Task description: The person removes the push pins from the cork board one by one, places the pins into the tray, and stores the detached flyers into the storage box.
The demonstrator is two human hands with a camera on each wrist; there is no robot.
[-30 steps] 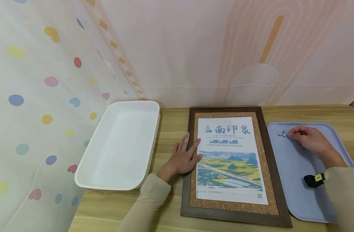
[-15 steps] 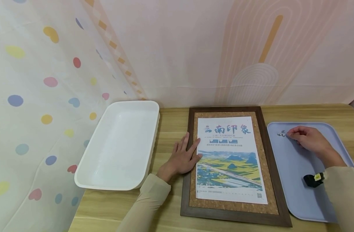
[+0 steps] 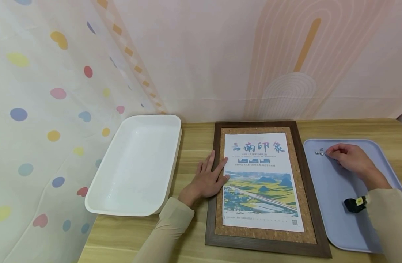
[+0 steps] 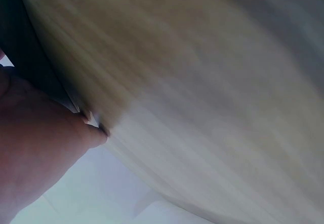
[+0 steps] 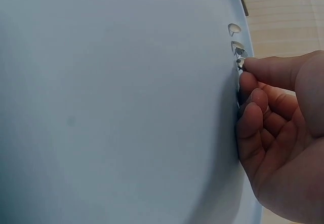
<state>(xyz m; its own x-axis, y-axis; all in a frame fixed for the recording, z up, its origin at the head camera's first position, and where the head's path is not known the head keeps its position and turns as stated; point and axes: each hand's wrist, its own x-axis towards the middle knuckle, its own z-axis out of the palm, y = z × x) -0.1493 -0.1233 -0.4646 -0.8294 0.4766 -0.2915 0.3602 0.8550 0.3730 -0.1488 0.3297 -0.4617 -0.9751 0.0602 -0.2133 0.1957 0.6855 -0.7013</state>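
My left hand (image 3: 205, 180) lies with fingers spread over the left side of a dark wooden frame of a cork board (image 3: 266, 233), the thumb and index finger reaching onto a printed poster (image 3: 260, 190). In the left wrist view that hand (image 4: 45, 138) shows at the frame's dark edge. Over the blue tray (image 3: 336, 197), my right hand (image 3: 350, 159) is at a small group of silver thumbtacks (image 3: 321, 153). Seen from the right wrist, thumb and index fingertip pinch one thumbtack (image 5: 241, 63), while other tacks (image 5: 234, 29) lie just beyond it on the tray.
A deep white plastic basin (image 3: 135, 164) stands on the wooden table (image 3: 122, 233) to the left of the board. A patterned cloth backdrop (image 3: 204, 65) rises behind the table and along its left. A black wrist camera (image 3: 353, 205) hangs under the right sleeve.
Barely anything differs: the right wrist has shifted slightly, its fingertips staying at the thumbtacks. The left hand, board and poster keep their places.
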